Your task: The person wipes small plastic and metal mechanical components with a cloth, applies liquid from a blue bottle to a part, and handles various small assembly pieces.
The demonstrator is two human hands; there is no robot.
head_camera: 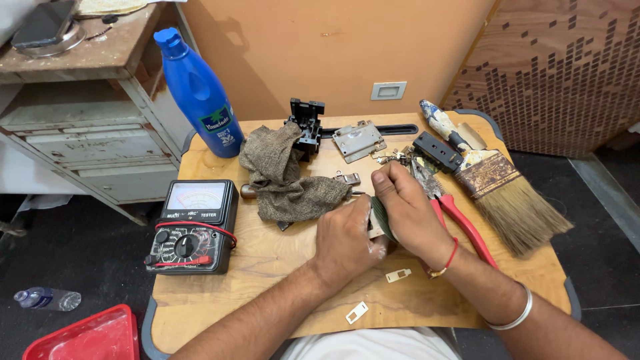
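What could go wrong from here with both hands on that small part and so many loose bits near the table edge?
The two small white plates lie loose near the table's front edge; a forearm sweep could knock them off. The red-handled pliers lie partly under the right hand, so moving that wrist may shift them. The left hand hides the held part, so its grip is hard to judge.

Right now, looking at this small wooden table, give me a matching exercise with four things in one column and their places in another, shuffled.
Things:
1. blue bottle
2. multimeter
3. paintbrush
4. red-handled pliers

Places:
A. right edge of the table, bristles toward the near side
B. far left corner, standing upright
C. just beside the right hand
D. left side, in front of the bottle

Pairs: 1-B, 2-D, 3-A, 4-C
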